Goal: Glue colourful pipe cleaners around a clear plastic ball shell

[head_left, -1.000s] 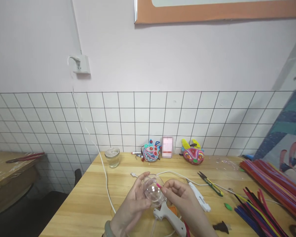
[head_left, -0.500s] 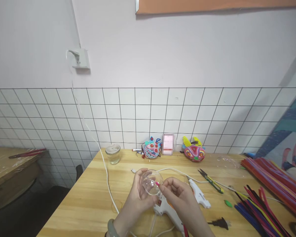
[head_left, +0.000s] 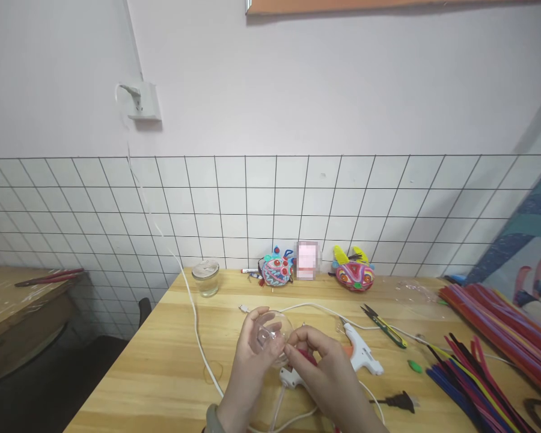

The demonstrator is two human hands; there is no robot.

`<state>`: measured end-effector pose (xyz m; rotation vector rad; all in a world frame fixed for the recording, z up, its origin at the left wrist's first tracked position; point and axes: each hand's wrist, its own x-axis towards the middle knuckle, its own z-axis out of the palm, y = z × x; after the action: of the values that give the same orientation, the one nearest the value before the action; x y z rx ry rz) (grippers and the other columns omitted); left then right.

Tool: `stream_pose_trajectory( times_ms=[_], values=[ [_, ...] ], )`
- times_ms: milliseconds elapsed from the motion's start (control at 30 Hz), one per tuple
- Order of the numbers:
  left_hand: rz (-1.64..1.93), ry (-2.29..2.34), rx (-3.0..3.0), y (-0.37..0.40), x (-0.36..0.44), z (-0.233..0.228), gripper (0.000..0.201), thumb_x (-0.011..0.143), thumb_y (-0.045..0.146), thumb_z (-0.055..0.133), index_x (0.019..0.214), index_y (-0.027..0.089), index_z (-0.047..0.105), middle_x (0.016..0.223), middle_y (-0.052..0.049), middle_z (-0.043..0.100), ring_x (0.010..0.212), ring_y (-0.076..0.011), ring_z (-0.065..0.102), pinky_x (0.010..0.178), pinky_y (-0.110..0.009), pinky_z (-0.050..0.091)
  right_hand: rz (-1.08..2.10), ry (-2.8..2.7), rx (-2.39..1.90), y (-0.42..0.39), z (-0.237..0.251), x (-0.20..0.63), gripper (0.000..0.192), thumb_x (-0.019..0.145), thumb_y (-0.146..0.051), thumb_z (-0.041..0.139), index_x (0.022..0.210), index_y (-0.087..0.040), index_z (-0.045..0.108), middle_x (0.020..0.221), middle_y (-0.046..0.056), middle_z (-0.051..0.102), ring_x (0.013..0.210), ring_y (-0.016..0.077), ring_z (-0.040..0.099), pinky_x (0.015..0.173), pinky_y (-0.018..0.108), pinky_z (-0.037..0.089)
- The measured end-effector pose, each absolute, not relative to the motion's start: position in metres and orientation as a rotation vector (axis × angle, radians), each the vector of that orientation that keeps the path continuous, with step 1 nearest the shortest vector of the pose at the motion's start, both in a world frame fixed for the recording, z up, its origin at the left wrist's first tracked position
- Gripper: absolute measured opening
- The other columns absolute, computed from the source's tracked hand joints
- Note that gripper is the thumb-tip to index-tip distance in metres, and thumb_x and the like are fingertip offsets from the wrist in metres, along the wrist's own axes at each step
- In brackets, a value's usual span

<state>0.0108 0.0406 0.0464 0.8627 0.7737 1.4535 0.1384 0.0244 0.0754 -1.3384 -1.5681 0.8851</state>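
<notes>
My left hand (head_left: 252,355) is closed around a clear plastic ball (head_left: 279,325), hollow and see-through, above the wooden table. My right hand (head_left: 324,367) meets it at the ball's right edge, thumb and fingers pinched together. Something dark pink or red (head_left: 307,356) shows between the right fingers; its shape is mostly hidden. Beneath the hands lies a white glue gun (head_left: 289,377), largely covered by my right hand. Another white glue gun (head_left: 363,353) rests just right of that hand.
Green-handled thread snips (head_left: 385,328), a small green piece (head_left: 415,365) and a black plug (head_left: 401,402) lie on the right. Beyond are bundles of coloured pipe cleaners (head_left: 491,325). Two decorated animal heads (head_left: 276,269) and a glass jar (head_left: 206,279) stand at the back. A white cable (head_left: 196,325) crosses the left.
The clear ball has turned in my left hand. My right fingers have shifted slightly at its edge, and red now shows inside the right hand. The view has tilted down slightly.
</notes>
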Motion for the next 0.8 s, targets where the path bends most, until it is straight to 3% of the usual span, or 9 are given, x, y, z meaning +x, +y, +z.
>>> stream_pose_trajectory(
  times_ms=[200,533,667,800],
  values=[
    [1.466,0.77,0.845,0.042,0.011,0.047,0.054,0.056,0.035,0.083,0.103,0.023,0.059,0.107,-0.009,0.061,0.099,-0.0254,0.059,0.082,-0.035,0.047,0.747,-1.686,-1.317,0.021,0.079,0.14,0.014,0.08,-0.027,0.055,0.071,-0.02,0.063,0.062,-0.001,0.062,0.06,0.0156,0.054,0.059,0.024,0.041],
    [1.582,0.85,0.811,0.043,0.014,0.047,0.046,0.061,0.034,0.079,0.1,0.024,0.056,0.102,-0.007,0.063,0.092,-0.0224,0.062,0.079,-0.033,0.048,0.771,-1.643,-1.207,0.014,0.083,0.134,0.018,0.083,-0.027,0.05,0.077,-0.02,0.065,0.063,0.0,0.063,0.058,0.0144,0.055,0.057,0.022,0.044],
    [1.548,0.857,0.773,0.044,0.005,0.054,0.045,0.065,0.036,0.076,0.102,0.024,0.051,0.104,-0.006,0.062,0.095,-0.0228,0.062,0.081,-0.035,0.045,0.875,-1.566,-1.247,0.016,0.082,0.137,0.015,0.082,-0.028,0.054,0.079,-0.018,0.065,0.062,0.0,0.061,0.06,0.0148,0.054,0.059,0.024,0.043],
    [1.536,0.832,0.749,0.044,-0.003,0.063,0.048,0.066,0.038,0.074,0.104,0.024,0.047,0.104,-0.005,0.062,0.096,-0.0228,0.061,0.083,-0.037,0.045,0.988,-1.551,-1.294,0.019,0.079,0.138,0.023,0.081,-0.035,0.054,0.072,-0.017,0.064,0.055,-0.003,0.049,0.052,0.0124,0.043,0.05,0.023,0.033]
  ],
)
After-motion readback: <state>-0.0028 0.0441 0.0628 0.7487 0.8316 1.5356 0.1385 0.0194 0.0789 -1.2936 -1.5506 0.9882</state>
